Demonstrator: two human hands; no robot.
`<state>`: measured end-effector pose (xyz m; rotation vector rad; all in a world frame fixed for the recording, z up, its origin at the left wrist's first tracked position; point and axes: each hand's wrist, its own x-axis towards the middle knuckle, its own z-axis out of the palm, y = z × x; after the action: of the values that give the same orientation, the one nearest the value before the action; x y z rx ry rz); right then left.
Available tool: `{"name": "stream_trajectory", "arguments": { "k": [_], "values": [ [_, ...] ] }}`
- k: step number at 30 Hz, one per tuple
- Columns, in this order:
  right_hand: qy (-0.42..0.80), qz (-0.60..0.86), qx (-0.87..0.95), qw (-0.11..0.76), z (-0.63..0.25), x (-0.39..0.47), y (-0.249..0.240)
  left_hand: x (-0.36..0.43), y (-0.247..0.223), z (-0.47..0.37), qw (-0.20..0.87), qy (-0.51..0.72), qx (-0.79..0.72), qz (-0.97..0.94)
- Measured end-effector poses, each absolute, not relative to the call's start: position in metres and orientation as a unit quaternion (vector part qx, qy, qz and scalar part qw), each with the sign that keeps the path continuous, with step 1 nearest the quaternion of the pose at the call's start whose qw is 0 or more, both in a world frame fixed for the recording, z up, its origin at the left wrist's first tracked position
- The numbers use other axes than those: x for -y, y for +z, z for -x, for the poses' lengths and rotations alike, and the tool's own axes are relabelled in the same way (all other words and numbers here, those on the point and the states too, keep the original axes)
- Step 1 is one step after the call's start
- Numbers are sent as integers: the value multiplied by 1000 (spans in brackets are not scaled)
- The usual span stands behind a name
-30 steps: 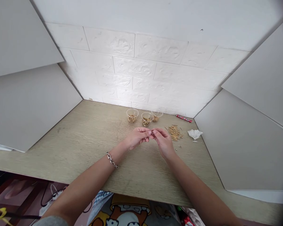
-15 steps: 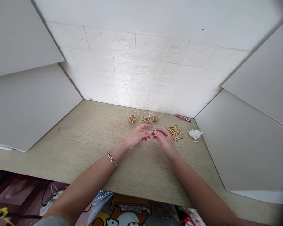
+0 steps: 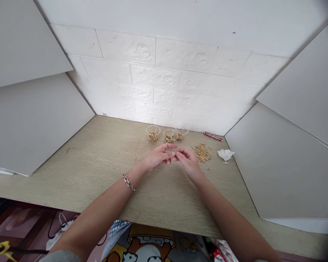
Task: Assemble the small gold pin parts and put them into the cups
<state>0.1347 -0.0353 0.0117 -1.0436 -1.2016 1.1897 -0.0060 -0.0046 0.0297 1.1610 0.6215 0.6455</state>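
Observation:
My left hand [image 3: 160, 157] and my right hand [image 3: 189, 162] meet at the fingertips above the middle of the table. Thumb and fingers of each are pinched together; whatever sits between them is too small and covered to make out. Just behind the hands stand three clear plastic cups: a left cup [image 3: 153, 134], a middle cup [image 3: 170, 136] and a right cup [image 3: 182, 131], each with small gold-coloured pieces inside. To the right of my right hand lies a pile of thin gold-coloured pins [image 3: 202, 153].
A crumpled white tissue [image 3: 225, 154] and a red tube-like packet [image 3: 213, 136] lie at the right of the wooden table [image 3: 98, 163]. Grey panels [image 3: 43, 123] flank both sides, and a white brick-patterned wall [image 3: 155, 80] closes the back.
Both hands stay together at nearly the same spot. The right fingertips have shifted slightly, and the dark bit seen between the fingers before is now hidden.

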Motion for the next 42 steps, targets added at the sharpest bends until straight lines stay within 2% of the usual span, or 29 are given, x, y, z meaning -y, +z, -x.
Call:
{"name": "stream_trajectory", "arguments": {
  "k": [10,19,36,42],
  "values": [
    [423,489,476,596,-133,35,9,9,33,5,723,256,-317,-558],
    [421,480,466,612,-133,35,7,7,32,5,706,310,-337,-541],
    [422,493,472,596,-128,38,8,6,27,2,688,318,-343,-555],
    [349,528,537,557,-134,39,14,5,29,2,647,327,-341,-599]
  ]
}}
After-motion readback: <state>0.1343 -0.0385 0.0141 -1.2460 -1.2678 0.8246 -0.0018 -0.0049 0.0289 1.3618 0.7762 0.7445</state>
